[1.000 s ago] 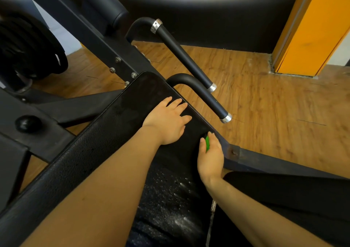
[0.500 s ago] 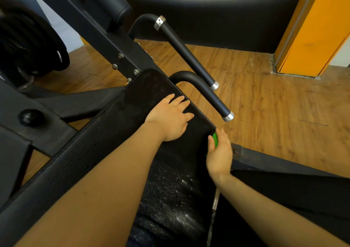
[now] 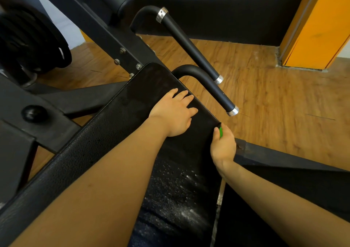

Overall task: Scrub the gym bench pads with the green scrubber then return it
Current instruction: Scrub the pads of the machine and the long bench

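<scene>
Head view:
Left hand (image 3: 173, 113): we rest it flat on the bench pad (image 3: 117, 133), fingers straight and spread.
Right hand (image 3: 223, 146): we grip the green scrubber (image 3: 220, 132) against the pad's right edge, beside 2 handles (image 3: 214, 89).

A warm brown wood-plank floor (image 3: 265, 99) fills the middle and right of the frame, its grain catching soft daylight. In the upper right stands a bright orange panel (image 3: 318, 25) with a rough grey joint at its foot, and along the top runs a dark black padded wall base (image 3: 217, 9). In the upper left a stack of black round weight plates (image 3: 30, 38) hangs before a strip of pale white wall (image 3: 62, 25).
</scene>
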Available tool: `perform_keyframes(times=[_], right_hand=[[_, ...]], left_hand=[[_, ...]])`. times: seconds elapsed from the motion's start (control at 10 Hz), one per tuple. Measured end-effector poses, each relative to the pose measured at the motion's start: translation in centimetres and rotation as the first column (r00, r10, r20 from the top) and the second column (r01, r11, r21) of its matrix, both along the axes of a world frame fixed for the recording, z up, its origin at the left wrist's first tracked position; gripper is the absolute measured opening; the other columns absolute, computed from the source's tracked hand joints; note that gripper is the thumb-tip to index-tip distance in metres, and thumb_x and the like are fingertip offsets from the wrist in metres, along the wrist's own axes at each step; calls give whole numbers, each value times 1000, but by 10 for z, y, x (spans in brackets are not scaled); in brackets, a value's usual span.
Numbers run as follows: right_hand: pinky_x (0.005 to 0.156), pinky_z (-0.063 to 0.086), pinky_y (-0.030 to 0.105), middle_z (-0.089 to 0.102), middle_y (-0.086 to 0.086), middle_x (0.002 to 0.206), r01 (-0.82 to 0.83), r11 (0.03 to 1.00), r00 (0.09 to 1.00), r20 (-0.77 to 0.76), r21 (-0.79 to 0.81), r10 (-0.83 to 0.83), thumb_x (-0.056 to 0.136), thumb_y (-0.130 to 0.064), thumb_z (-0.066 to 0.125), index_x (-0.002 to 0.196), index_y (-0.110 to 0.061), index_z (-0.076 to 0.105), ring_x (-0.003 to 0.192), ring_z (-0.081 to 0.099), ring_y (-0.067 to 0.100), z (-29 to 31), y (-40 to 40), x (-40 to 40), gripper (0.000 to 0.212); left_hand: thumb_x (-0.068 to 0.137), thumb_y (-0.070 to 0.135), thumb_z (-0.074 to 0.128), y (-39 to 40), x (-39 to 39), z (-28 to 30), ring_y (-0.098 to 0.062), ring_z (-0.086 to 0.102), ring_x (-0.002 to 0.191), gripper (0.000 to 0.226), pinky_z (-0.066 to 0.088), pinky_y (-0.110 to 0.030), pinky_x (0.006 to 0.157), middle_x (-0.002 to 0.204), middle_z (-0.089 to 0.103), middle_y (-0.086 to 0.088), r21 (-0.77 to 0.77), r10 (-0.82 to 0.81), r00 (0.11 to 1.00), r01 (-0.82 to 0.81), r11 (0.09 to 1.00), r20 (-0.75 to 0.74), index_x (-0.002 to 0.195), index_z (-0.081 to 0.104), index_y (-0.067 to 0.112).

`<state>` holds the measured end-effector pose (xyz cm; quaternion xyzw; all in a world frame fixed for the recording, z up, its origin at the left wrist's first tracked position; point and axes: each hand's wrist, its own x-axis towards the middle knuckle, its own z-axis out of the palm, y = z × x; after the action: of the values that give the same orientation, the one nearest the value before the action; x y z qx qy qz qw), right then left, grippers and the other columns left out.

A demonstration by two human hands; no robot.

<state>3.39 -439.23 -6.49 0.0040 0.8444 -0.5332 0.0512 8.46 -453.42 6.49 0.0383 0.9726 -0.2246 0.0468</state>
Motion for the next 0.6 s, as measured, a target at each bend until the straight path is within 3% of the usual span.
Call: perform_keyframes(times=[0.1, 0.3, 0.6], right_hand=[[120, 22, 35, 40, 6, 153, -25, 999, 1000, 11, 29, 25, 104, -26, 43, 148, -12, 39, 144, 31, 21, 3, 2, 13, 46], [122, 16, 36, 30, 3, 158, -103, 993, 995, -14, 61, 104, 104, -28, 41, 152, -13, 32, 148, 20, 17, 1, 7, 53, 50], [122, 17, 40, 32, 6, 158, 46, 999, 999, -29, 12, -45, 104, -23, 43, 150, -14, 36, 148, 22, 20, -1, 5, 6, 47]], left_hand=[[104, 40, 24, 0, 1, 0, -27, 4, 150, 50, 3, -46, 121, 163, 11, -8, 2, 3, 1000, -3, 1000, -2, 152, 27, 30], [104, 39, 24, 1, 1, 0, -27, 4, 150, 50, 4, -46, 121, 163, 12, -8, -2, -2, 1000, 2, 1000, -1, 152, 26, 29], [104, 39, 22, 0, 2, 1, -26, 3, 150, 50, 3, -45, 121, 163, 10, -8, 3, -5, 1000, 5, 1000, 7, 153, 24, 29]])
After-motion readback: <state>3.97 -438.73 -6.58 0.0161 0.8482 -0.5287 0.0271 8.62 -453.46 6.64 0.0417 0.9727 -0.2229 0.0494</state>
